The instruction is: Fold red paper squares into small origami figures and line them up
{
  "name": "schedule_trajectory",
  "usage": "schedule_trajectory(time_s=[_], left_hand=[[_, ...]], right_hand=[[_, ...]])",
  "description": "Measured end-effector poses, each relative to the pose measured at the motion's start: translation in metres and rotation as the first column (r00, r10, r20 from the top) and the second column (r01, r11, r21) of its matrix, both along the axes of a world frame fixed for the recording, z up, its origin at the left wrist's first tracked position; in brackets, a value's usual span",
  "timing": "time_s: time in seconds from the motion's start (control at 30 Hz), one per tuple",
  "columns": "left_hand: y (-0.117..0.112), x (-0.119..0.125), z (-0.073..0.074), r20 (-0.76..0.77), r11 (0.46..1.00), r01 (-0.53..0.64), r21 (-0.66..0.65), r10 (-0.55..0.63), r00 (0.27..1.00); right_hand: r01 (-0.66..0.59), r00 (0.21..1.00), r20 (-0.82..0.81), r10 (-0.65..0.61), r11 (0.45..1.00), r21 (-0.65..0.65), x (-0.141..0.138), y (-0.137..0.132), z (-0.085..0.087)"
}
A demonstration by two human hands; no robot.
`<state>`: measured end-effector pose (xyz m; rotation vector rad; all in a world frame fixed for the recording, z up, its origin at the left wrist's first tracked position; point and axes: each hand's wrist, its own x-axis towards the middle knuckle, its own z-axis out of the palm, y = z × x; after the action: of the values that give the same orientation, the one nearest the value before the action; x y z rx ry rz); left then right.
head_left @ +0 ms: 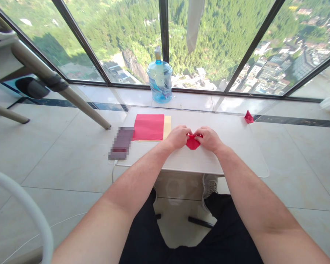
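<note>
A small folded piece of red paper (193, 142) lies at the front middle of the white table (225, 128), its lower corners angled inward. My left hand (179, 137) pinches its upper left edge. On the upper right edge, the fingers of my right hand (208, 138) are closed in the same way. Both sets of fingertips nearly meet above the paper and cover its top edge. To the left of my left hand lies a stack of flat red sheets (149, 127), with a yellow sheet (167, 126) showing from under it.
A blurred-out phone (122, 143) with a white cable rests at the table's left edge. A folded red paper boat (248, 117) sits at the far right corner. Behind the table, a blue water jug (160, 81) stands by the windows. A metal-legged chair (44, 66) is at the left.
</note>
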<state>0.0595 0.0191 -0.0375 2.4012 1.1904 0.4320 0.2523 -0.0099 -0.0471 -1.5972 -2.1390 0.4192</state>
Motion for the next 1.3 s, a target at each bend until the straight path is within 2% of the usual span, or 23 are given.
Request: schedule_trajectory(time_s=[0.27, 0.6, 0.93, 1.3], left_hand=[[0.001, 0.0, -0.007, 0.016, 0.997, 0.058, 0.048, -0.059, 0.998], [-0.007, -0.005, -0.006, -0.132, 0.958, 0.173, 0.229, -0.145, 0.981], [-0.024, -0.013, -0.002, -0.244, 0.941, 0.177, 0.288, -0.107, 0.964], [-0.028, -0.01, 0.003, -0.253, 0.949, 0.163, 0.272, -0.093, 0.963]], right_hand=[[-0.014, 0.999, 0.046, 0.013, 1.0, 0.017, -0.003, -0.005, 0.003], [-0.1, 0.972, 0.226, 0.068, 0.986, 0.132, 0.001, -0.016, 0.0], [-0.143, 0.937, 0.343, 0.065, 0.968, 0.208, 0.004, -0.028, -0.004], [-0.168, 0.913, 0.402, 0.069, 0.962, 0.216, 0.004, -0.034, -0.002]])
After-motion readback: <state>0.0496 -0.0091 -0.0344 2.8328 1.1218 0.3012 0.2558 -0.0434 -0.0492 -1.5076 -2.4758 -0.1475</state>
